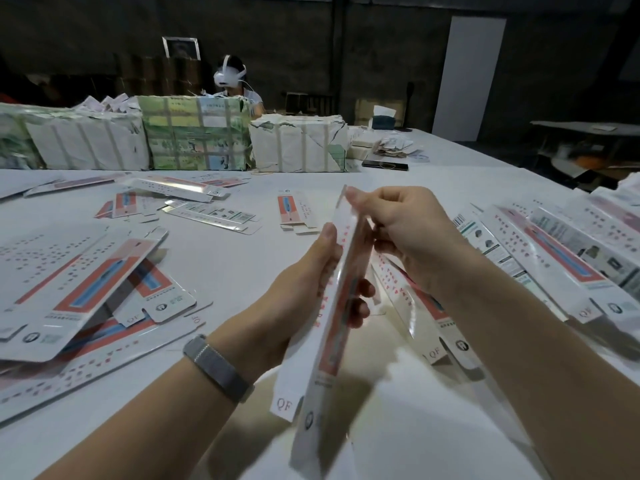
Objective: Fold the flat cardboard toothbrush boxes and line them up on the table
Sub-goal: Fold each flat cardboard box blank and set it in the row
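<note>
Two hands held one toothbrush box [341, 296] above the worktop [239, 268]: left hand [311, 289] with its grip clamped around the middle, right hand [405, 233] pinching the top end; three wrapped bundles [194, 133] stood behind.

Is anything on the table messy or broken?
Yes. The wrapped bundles at the far edge have torn paper, and flat boxes lie scattered at all angles, not lined up. The box held in both hands looks fine.

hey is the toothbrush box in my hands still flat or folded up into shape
Partly folded: the toothbrush box shows two faces meeting at a long edge, and its near end flap hangs loose. The left hand and right hand hold it.
</note>
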Demonstrator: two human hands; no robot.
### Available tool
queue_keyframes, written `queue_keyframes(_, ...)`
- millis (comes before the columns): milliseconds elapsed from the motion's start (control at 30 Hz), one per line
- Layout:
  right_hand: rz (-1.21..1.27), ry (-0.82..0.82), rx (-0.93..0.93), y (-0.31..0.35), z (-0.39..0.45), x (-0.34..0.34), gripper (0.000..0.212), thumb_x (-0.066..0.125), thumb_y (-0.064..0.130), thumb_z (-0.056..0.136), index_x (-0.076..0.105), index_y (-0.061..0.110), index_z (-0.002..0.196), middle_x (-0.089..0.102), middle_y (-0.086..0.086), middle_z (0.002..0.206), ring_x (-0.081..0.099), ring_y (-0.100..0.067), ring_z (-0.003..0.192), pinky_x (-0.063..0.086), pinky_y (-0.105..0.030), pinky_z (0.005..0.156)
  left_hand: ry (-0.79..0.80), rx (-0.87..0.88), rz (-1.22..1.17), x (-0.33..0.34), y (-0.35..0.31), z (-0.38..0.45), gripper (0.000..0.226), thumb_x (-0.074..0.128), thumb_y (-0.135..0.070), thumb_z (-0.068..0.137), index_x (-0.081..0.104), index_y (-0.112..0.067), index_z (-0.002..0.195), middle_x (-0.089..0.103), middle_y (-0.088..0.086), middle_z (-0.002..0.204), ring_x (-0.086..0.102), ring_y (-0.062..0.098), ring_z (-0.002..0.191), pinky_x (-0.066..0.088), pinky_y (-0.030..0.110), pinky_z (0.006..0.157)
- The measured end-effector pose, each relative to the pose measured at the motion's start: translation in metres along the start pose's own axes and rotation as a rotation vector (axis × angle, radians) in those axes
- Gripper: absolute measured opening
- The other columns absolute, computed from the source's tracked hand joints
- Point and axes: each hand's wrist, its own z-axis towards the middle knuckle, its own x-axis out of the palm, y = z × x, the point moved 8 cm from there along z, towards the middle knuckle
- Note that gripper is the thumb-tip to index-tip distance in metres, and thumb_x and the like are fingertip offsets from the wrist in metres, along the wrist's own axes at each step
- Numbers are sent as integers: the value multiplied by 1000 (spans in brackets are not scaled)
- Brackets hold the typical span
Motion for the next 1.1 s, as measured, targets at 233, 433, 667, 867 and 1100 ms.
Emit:
queue_keyframes(233, 118, 37, -19, -12, -9, 26, 19, 60, 34, 97, 57, 20, 108, 58, -3, 92, 55, -15, 72, 43, -28, 59, -42, 156, -191, -13, -15, 0, 58, 67, -70, 66, 80, -20, 93, 70, 8, 81, 66, 18, 67, 58, 30, 60)
queue_keyframes(433, 379, 360, -38, -7, -20, 52, 37, 62, 23, 93, 58, 21, 130, 49, -13, 86, 48, -5, 54, 45, -21, 53, -6, 202, -249, -20, -23, -6, 49, 52, -62, 80, 81, -23, 89, 72, 3, 75, 69, 15, 62, 58, 27, 58)
queue_keyframes(667, 300, 207, -160, -6, -13, 41, 49, 75, 33, 72, 61, 38, 119, 65, -18, 93, 60, -32, 88, 44, -67, 95, -299, 377, 69, -44, -35, -2, 50, 52, -47, 99, 36, -22, 138, 73, -7, 77, 72, 12, 71, 57, 24, 63)
queue_keyframes(867, 232, 232, -170, -8, -18, 47, 51, 74, 37, 73, 61, 43, 122, 56, -22, 83, 53, -35, 81, 53, -51, 79, -330, 570, 236, -47, -47, -9, 37, 40, -32, 105, 31, -42, 140, 74, -9, 92, 73, 18, 77, 59, 28, 66)
queue_keyframes(1100, 242, 287, -139, -10, -15, 49, 35, 72, 30, 83, 63, 34, 117, 58, -19, 92, 55, -36, 87, 45, -68, 89, -329, 620, 322, -44, -52, -12, 21, 38, -28, 106, 43, -30, 126, 69, 0, 89, 71, 17, 74, 59, 27, 64)
